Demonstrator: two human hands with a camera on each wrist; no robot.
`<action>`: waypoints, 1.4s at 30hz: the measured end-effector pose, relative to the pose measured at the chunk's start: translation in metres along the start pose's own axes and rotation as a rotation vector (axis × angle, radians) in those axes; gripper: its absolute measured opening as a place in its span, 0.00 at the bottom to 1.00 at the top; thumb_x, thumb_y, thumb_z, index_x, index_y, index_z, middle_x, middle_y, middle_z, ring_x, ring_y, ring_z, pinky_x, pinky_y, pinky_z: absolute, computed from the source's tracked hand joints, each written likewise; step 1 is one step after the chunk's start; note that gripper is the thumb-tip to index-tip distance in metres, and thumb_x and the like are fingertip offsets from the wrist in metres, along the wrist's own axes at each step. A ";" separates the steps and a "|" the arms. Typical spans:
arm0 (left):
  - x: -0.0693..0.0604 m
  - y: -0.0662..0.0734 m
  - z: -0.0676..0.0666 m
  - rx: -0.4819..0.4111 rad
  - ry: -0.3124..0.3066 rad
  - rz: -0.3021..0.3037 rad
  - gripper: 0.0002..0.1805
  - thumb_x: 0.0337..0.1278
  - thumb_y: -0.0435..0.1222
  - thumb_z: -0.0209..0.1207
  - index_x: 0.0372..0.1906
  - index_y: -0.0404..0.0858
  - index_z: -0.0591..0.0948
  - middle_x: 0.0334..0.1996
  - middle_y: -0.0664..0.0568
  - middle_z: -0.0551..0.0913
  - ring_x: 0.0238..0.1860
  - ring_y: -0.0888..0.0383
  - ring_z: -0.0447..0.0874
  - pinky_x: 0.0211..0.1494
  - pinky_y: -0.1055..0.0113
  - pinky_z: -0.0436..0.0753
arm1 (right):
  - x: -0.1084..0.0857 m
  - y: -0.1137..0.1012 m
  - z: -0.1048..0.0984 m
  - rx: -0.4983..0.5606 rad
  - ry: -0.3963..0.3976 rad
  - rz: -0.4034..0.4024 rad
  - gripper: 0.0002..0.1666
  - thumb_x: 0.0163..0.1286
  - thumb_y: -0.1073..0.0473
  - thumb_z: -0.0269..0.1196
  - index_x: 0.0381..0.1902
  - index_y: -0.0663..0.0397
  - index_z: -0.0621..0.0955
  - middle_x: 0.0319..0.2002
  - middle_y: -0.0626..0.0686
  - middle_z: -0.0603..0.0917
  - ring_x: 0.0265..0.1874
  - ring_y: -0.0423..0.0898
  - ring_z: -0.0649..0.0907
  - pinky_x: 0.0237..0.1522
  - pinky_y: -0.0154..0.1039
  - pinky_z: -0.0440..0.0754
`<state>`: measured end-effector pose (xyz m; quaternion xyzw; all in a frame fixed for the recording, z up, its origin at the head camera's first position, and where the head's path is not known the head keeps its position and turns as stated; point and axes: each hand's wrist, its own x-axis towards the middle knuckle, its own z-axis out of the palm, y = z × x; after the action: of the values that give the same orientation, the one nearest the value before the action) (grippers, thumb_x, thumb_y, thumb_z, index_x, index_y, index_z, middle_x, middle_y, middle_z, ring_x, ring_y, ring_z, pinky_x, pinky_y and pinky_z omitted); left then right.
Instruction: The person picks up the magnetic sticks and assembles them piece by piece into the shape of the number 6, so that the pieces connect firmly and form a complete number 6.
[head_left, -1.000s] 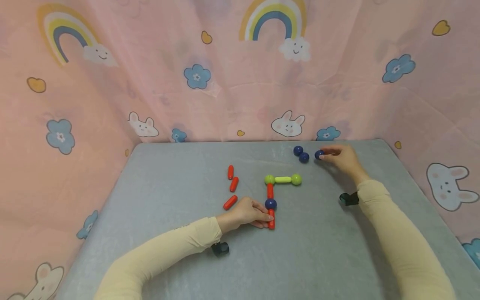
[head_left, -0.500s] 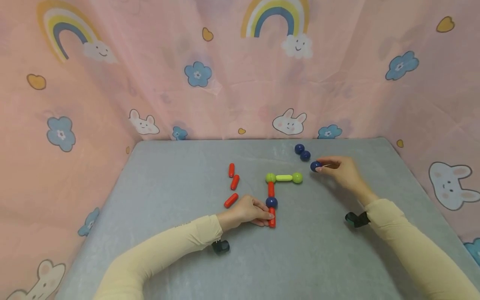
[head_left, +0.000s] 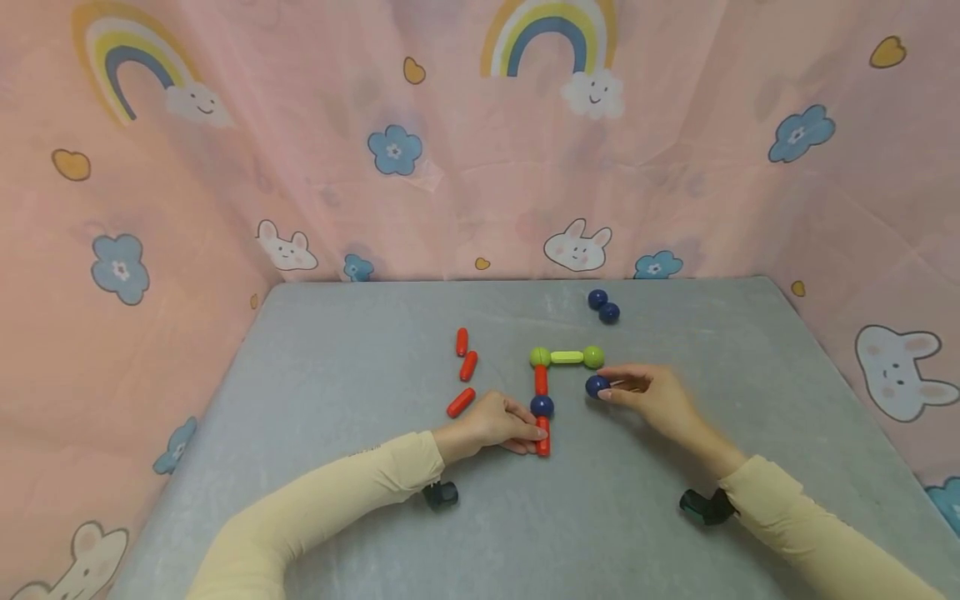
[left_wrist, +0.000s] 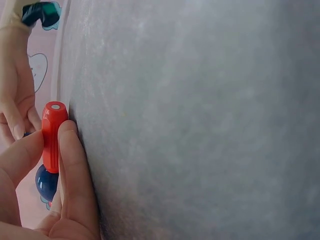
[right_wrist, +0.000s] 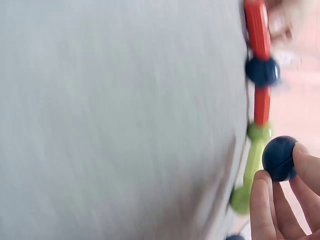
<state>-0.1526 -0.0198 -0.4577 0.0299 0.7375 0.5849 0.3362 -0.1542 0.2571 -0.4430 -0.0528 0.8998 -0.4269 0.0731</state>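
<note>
My left hand (head_left: 495, 422) pinches the nearest red magnetic rod (left_wrist: 53, 135) between thumb and fingers; a metal disc shows in its end. That rod joins a dark blue ball (head_left: 542, 406), then a second red rod (head_left: 541, 380), a green ball (head_left: 540, 357), a light green rod (head_left: 566, 357) and another green ball (head_left: 593, 357), forming a bent chain on the table. In my right hand (head_left: 648, 398), thumb and fingertips pinch a loose blue ball (right_wrist: 279, 158). It is to the right of the chain, apart from it, just in front of the end green ball.
Several loose pieces lie about: three red rods (head_left: 461, 402) left of the chain and two blue balls (head_left: 609, 312) at the back right. A pink patterned curtain (head_left: 450, 208) stands behind the grey table (head_left: 337, 350). Each wrist carries a dark camera (head_left: 440, 495).
My right hand has brought the blue ball from beside the two back balls toward me and leftward, nearer the chain. The left hand keeps its grip on the red rod in the same place.
</note>
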 end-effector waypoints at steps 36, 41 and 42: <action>0.000 -0.001 0.000 0.001 0.001 0.013 0.07 0.50 0.33 0.72 0.33 0.34 0.88 0.25 0.44 0.90 0.23 0.62 0.87 0.31 0.68 0.87 | -0.055 -0.031 0.071 0.264 -0.243 0.031 0.22 0.55 0.54 0.76 0.45 0.60 0.85 0.41 0.56 0.90 0.37 0.43 0.88 0.36 0.31 0.84; -0.001 -0.001 0.000 0.008 0.002 0.012 0.07 0.50 0.33 0.72 0.33 0.34 0.88 0.26 0.44 0.90 0.23 0.62 0.87 0.31 0.68 0.87 | -0.055 -0.032 0.073 0.276 -0.228 0.031 0.21 0.54 0.55 0.76 0.42 0.62 0.85 0.39 0.57 0.90 0.36 0.43 0.88 0.35 0.31 0.85; -0.001 -0.001 0.001 0.009 0.003 0.013 0.07 0.50 0.33 0.72 0.33 0.34 0.87 0.26 0.44 0.90 0.23 0.62 0.87 0.31 0.67 0.87 | -0.055 -0.032 0.074 0.280 -0.227 0.034 0.21 0.54 0.55 0.76 0.42 0.62 0.85 0.39 0.57 0.90 0.36 0.43 0.88 0.35 0.31 0.85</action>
<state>-0.1514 -0.0200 -0.4585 0.0351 0.7404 0.5839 0.3312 -0.0862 0.1898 -0.4597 -0.0747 0.8183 -0.5380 0.1879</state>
